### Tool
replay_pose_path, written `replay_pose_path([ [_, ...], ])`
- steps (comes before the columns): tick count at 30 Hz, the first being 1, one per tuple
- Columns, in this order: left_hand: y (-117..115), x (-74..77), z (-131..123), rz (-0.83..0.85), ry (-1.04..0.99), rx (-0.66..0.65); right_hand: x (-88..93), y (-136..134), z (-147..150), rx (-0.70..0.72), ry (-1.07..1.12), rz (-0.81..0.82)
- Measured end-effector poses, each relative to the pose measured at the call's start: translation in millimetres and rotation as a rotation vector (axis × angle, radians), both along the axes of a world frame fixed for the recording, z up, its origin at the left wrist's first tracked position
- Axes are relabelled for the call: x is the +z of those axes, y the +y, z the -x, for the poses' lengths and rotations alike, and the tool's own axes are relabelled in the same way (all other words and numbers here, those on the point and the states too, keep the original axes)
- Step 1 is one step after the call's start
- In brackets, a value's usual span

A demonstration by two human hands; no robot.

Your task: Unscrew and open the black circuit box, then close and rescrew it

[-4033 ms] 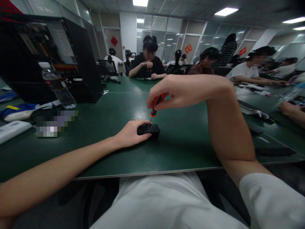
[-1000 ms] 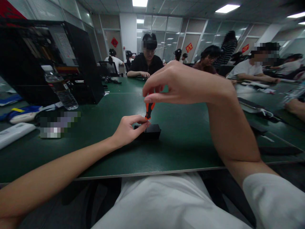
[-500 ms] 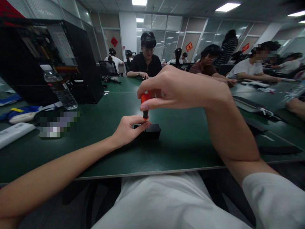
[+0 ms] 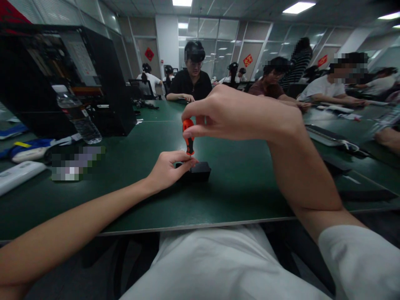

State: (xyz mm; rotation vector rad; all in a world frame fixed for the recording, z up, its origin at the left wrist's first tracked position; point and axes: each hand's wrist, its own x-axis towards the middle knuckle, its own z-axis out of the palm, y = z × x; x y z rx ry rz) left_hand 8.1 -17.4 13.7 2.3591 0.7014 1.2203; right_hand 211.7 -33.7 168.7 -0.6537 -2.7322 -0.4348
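Observation:
A short screwdriver with an orange and black handle stands nearly upright, tip down, over a small black box on the table. My right hand is closed on the upper handle from above, thumb against its side. Lower down, my left hand rests at the left part of the box, thumb and fingers pinched round the thin shaft. Those fingers hide the tip and part of the box's top.
On the left stand an open black computer case and a water bottle. A white device lies in front of them. At right sits a flat dark item with cables. A person sits across the green table.
The fingers of my right hand have shifted on the handle, so more of the screwdriver shows below them. My left hand and the black box have stayed in place.

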Motion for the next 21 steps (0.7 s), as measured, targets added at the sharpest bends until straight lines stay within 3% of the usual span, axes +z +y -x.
replay_pose_path([
  [5, -0.5, -0.8, -0.7, 0.018, 0.007, 0.01, 7.2, -5.4, -6.5, 0.278, -0.088, 0.263],
  [13, 0.9, -1.6, 1.0, 0.005, 0.013, -0.01, -0.8, -0.8, 0.6, 0.056, -0.019, 0.047],
  [18, -0.4, -1.6, 0.5, 0.04, 0.025, 0.009, 3.7, -10.3, -1.5, 0.239, -0.107, 0.175],
  [21, 0.7, -2.8, -0.3, 0.039, 0.021, 0.015, 4.2, -13.7, -1.5, 0.212, -0.023, 0.112],
])
